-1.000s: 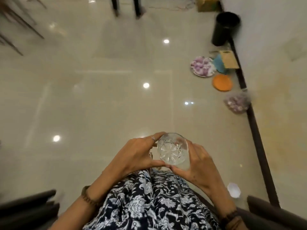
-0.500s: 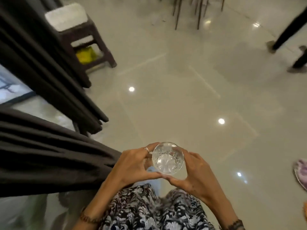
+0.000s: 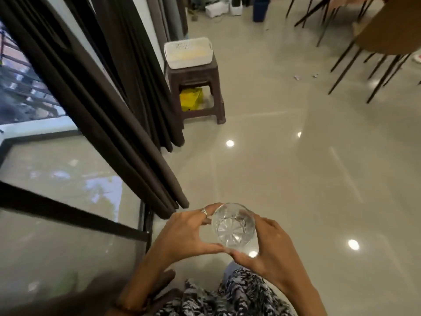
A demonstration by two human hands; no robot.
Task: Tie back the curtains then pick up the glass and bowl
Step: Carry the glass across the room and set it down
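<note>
Room: swinging from bare floor (image 3: pixel 296 190) to curtains (image 3: pixel 127 137) beyond my grip.
Grip: left hand (image 3: pixel 182 233), right hand (image 3: pixel 271 245) still cupping glass (image 3: pixel 233 225).
Bowl: not showing now.

Bare forearms. A thin ring (image 3: pixel 204 211) sits on a left-hand finger, a brown beaded bracelet (image 3: pixel 127 307) on the left wrist, and below it a dark, white-flowered garment (image 3: pixel 230 297).

Cut glass (image 3: pixel 233 225) upright between both hands (image 3: pixel 186 233), beside dark curtains (image 3: pixel 127 124)
</note>
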